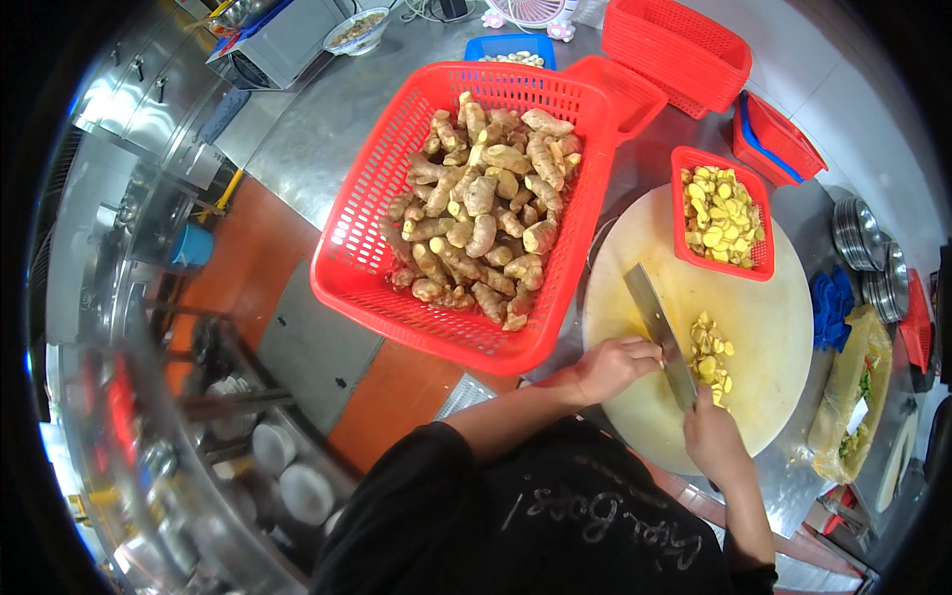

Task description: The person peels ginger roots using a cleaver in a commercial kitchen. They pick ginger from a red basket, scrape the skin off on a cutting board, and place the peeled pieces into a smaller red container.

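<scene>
My right hand [714, 436] is wrapped round the handle of a cleaver [658, 322], whose blade stands on edge on a round, pale chopping board [635, 248]. Just left of the blade, my left hand [617, 369] has its fingers curled and pressed together beside the steel; whatever they hold is hidden. Right of the blade lies a small heap of sliced yellow ginger [709, 347]. A small red basket [679, 213] of cut ginger pieces [722, 213] rests on the board's far side. To the left, a big red basket [347, 238] holds many unsliced ginger roots [481, 213].
Stacked red baskets [674, 50] and a blue tray [486, 47] of pale pieces stand at the back. On the right are metal bowls [861, 233], a blue cloth [831, 307] and a plastic-lined container [828, 426]. Shelves of dishes [273, 451] are at lower left.
</scene>
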Motion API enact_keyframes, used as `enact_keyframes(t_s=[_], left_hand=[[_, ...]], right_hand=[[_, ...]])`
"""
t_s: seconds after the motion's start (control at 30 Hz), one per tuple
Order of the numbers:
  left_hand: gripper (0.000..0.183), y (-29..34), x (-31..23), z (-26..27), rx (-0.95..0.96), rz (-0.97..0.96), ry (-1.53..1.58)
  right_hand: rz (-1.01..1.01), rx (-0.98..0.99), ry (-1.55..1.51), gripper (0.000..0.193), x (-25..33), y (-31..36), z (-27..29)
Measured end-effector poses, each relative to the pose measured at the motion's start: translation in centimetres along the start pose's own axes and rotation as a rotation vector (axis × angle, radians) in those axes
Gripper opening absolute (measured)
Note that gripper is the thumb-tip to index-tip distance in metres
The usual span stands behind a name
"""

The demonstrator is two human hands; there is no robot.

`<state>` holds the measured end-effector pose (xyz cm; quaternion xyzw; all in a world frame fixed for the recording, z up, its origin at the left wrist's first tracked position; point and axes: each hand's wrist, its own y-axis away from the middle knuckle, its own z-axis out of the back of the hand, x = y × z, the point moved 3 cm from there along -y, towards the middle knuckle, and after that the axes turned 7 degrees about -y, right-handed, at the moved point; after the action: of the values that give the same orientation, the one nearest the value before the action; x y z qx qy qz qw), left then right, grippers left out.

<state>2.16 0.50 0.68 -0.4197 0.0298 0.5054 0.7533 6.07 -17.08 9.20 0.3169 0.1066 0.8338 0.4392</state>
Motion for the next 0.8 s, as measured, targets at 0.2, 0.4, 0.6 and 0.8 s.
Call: enact_keyframes(t_s=[0.2, 0.4, 0.6, 0.8], left_hand=[[0.024, 0.2, 0.2, 0.2, -0.012, -0.001, 0.019], [0.022, 0.1, 0.2, 0.4, 0.007, 0.025, 0.024], [0.022, -0.2, 0.1, 0.2, -0.015, 0.018, 0.019], [0.019, 0.3, 0.2, 0.2, -0.016, 0.068, 0.006]], right_hand=[[0.038, 0.046, -0.027, 0.031, 1.0, 0.4, 1.6], [0.026, 0.026, -0.073, 0.03, 0.8, -0.3, 1.4], [-0.025, -0.021, -0.064, 0.029, 0.0, -0.5, -0.9], [0.009, 0.056, -0.044, 0.029, 1.1, 0.6, 1.9]])
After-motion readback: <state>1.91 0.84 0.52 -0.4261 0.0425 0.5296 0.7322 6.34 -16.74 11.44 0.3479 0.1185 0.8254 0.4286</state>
